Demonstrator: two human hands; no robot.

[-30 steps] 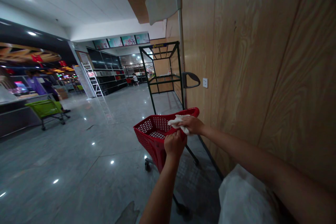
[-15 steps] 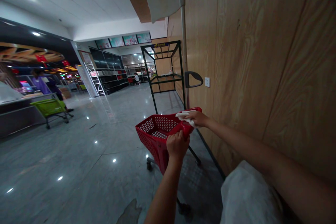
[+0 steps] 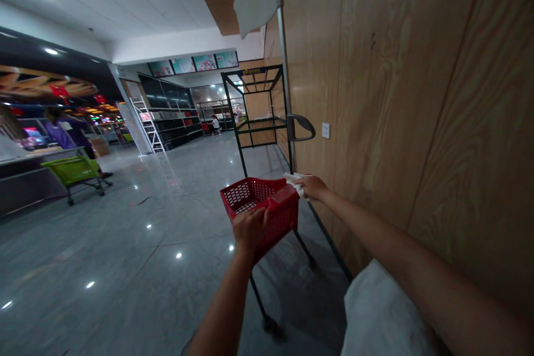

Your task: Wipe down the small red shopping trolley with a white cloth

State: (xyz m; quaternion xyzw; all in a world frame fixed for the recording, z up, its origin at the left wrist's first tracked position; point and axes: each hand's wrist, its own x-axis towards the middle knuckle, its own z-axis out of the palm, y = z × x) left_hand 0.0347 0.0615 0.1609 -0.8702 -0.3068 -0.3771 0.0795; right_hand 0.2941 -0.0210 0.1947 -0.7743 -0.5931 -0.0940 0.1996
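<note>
A red plastic shopping cart (image 3: 250, 196) on black legs stands on the grey floor beside a wooden wall. My left hand (image 3: 249, 229) is closed on the near rim of the red basket. My right hand (image 3: 311, 187) is closed on a white cloth (image 3: 293, 179) and presses it against the far right corner of the basket rim. A black cart handle (image 3: 301, 127) on a grey pole rises just behind the basket.
A dark green metal rack (image 3: 255, 117) stands behind the cart along the wooden wall (image 3: 396, 100). A green cart (image 3: 73, 171) and a person in purple stand at the far left near a counter. A ladder (image 3: 146, 125) and dark shelves are further back.
The red basket has turned and tipped, with its near side swung left. My left hand slid left along the rim. My right hand with the cloth moved to the far right corner.
</note>
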